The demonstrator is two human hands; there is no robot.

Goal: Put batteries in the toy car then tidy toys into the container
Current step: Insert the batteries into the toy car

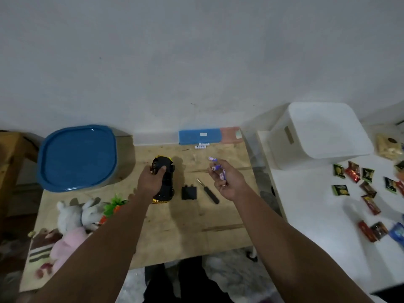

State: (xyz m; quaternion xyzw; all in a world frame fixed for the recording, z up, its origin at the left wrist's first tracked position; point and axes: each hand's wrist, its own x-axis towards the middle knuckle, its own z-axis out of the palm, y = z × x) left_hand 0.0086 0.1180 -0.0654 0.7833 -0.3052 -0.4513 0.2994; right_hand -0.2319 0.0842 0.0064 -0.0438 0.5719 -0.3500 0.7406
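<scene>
We see the left hand (152,182) gripping the black toy car (164,179), which lies belly-up on the wooden table (185,226), its gold trim showing at the near and far ends. The right hand (227,181) is held palm up just above the table, fingers curled around several purple-and-white batteries (218,169), one poking out past the fingertips. Between the two hands lie the black battery cover (189,192) and, just to its right, a small black-handled screwdriver (207,192), both resting on the wood. Two more batteries (201,145) lie at the far edge of the table, beside a blue and pink box (209,135) set against the wall. Far left stands the container with its blue lid (77,157) on. Near left, plush toys (74,224) are heaped on the table edge. To the right, on a white table (317,226), sit a white bin (319,134) and scattered snack packets (369,193).
</scene>
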